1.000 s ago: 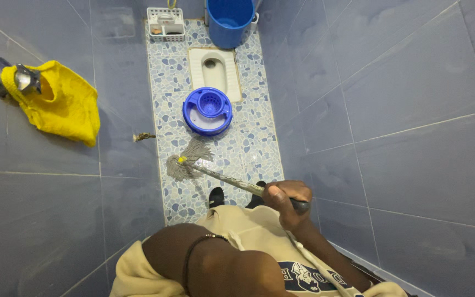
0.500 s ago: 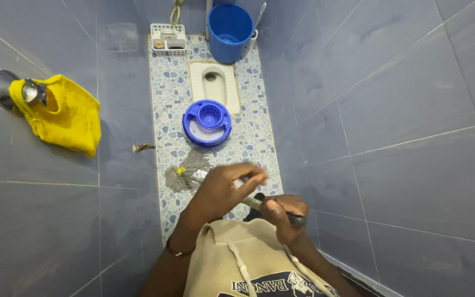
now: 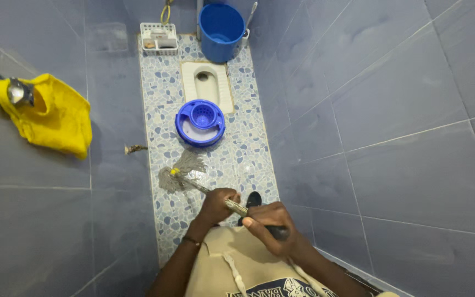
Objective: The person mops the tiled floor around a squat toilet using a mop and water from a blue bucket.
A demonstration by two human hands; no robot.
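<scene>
Mop lay with its stringy head on the pebble-patterned floor, just short of the blue wringer bucket, its handle slanting back toward the person. Both hands were wrapped around that handle: the left hand lower down, the right hand near the top, a two-handed hold that would give leverage for pushing. Beyond the bucket sat a squat toilet and a blue pail. A yellow cloth hung on the left wall.
</scene>
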